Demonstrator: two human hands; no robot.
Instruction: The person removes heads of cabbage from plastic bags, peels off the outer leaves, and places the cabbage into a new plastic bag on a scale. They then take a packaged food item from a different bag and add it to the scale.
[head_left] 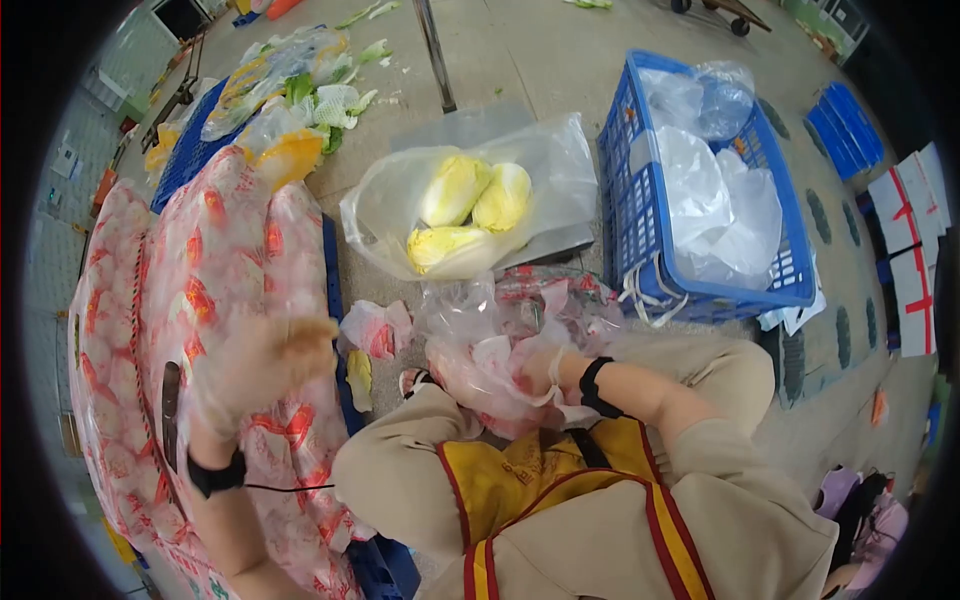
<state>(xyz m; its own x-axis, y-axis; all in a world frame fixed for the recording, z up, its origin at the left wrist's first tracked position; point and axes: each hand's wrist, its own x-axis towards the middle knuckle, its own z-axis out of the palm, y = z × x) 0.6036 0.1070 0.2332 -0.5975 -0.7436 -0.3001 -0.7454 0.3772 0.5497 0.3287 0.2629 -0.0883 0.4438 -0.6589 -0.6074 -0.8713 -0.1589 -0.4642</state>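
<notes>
Napa cabbages, three pale yellow heads (465, 215), already lie in clear plastic bag (380, 215) on floor ahead. My right hand (535, 375) grips crumpled red-printed wrappers (480, 360); left hand (265, 365), fingers loose, rests on full red-printed sack (180, 270), apparently unemptied.

No legible text, brand, number or sign is present. The red print on the wrapped stack (200, 300) at 9 o'clock is too blurred to read. The white cards with red stripes (915, 250) at 3 o'clock carry no readable characters.
</notes>
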